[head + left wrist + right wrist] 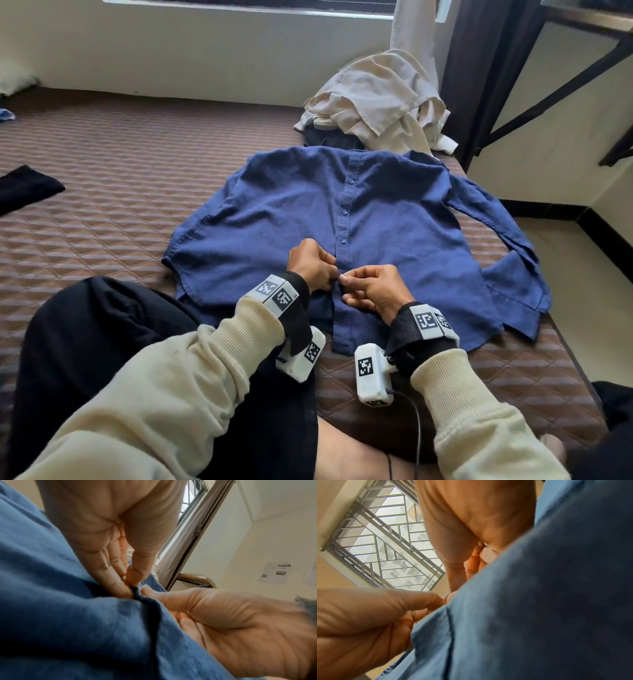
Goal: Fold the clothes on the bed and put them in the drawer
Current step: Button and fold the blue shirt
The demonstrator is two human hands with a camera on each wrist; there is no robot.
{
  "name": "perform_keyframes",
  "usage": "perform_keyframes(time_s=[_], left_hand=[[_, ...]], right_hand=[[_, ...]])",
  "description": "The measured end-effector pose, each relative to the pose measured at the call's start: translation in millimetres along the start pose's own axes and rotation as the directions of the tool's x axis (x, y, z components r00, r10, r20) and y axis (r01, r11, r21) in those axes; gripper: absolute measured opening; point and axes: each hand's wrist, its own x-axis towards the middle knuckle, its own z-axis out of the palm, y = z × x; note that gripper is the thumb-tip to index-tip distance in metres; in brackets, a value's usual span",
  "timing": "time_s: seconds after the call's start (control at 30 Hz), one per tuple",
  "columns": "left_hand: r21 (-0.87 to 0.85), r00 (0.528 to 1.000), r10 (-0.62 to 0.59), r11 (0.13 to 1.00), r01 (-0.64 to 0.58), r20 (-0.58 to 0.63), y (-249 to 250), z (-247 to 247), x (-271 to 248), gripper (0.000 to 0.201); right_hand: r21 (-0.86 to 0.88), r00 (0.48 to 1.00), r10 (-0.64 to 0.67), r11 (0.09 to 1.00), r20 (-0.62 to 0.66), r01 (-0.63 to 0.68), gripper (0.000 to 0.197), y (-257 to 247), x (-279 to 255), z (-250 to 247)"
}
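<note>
Head view, both hands [342, 277] pinching shirt [281, 205] placket

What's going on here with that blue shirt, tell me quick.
A person sits on the bed with a blue shirt spread flat in front of them. The left hand and right hand both pinch the front placket near the hem, apparently doing up a lower button. Nothing is folded yet. A cream garment lies crumpled beyond the collar, and a dark cloth lies off to the left.
</note>
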Motion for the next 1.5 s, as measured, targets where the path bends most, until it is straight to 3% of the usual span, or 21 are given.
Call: perform_keyframes(time_s=[0.17, 0.33, 0.5, 0.67, 0.8, 0.87, 1.0, 1.1, 1.17, 1.37, 1.5], left_hand=[[-0.078, 0.988, -0.021, 0.996, 0.033, 0.151, -3.3, -4.7, 5.6, 0.020], [-0.136, 0.977, -0.055, 0.987, 0.084, 0.205, -5.9, -4.5, 9.2, 0.023], [-0.075, 0.966, -0.062, 0.994, 0.083, 0.251, -6.1, -11.4, 8.9, 0.029], [-0.048, 0.996, -0.007, 0.999, 0.012, 0.084, 4.2, -42.0, 32.0, 0.036], [-0.178, 0.999, -0.023, 0.984, 0.028, 0.035, 22.8, -78.1, 55.1, 0.033], [-0.229, 0.999, -0.041, 0.973, 0.035, -0.025, 30.1, -93.1, 72.3, 0.023], [-0.314, 0.986, -0.083, 0.949, 0.034, -0.143, 33.6, -113.5, 117.0, 0.018], [-0.368, 0.978, -0.127, 0.928, 0.059, -0.165, 20.2, -123.5, 146.0, 0.066], [-0.382, 0.972, -0.165, 0.920, 0.089, -0.170, 9.2, -130.2, 159.7, 0.070], [-0.498, 0.925, -0.281, 0.858, 0.123, -0.255, -12.1, -132.1, 180.8, 0.018], [-0.511, 0.915, -0.277, 0.854, 0.095, -0.293, -15.6, -122.6, 183.4, 0.021]], right_hand=[[-0.115, 0.999, 0.018, 0.993, -0.040, -0.023, 0.019, -5.7, 0.4, 5.4], [-0.190, 0.998, 0.053, 0.981, 0.019, -0.048, 0.023, -11.1, 2.2, 5.0], [-0.174, 0.998, 0.034, 0.984, 0.051, -0.025, 0.016, -10.5, 3.4, 0.5], [-0.133, 0.998, 0.011, 0.991, 0.057, -0.003, 0.010, -15.7, 10.5, -10.8], [-0.104, 0.980, -0.126, 0.988, -0.152, 0.111, 0.023, -33.7, 28.5, -42.1], [-0.101, 0.956, -0.183, 0.981, -0.231, 0.163, 0.022, -47.5, 38.1, -61.6], [-0.036, 0.910, -0.194, 0.980, -0.367, 0.194, 0.019, -71.6, 65.0, -97.8], [0.033, 0.871, -0.159, 0.980, -0.465, 0.196, 0.036, -78.3, 95.7, -118.3], [0.041, 0.859, -0.134, 0.983, -0.493, 0.178, 0.052, -76.8, 116.0, -127.3], [0.096, 0.824, -0.069, 0.984, -0.563, 0.148, 0.084, -47.6, 157.5, -130.4], [0.090, 0.817, -0.108, 0.977, -0.566, 0.191, 0.086, -44.7, 156.8, -131.6]])
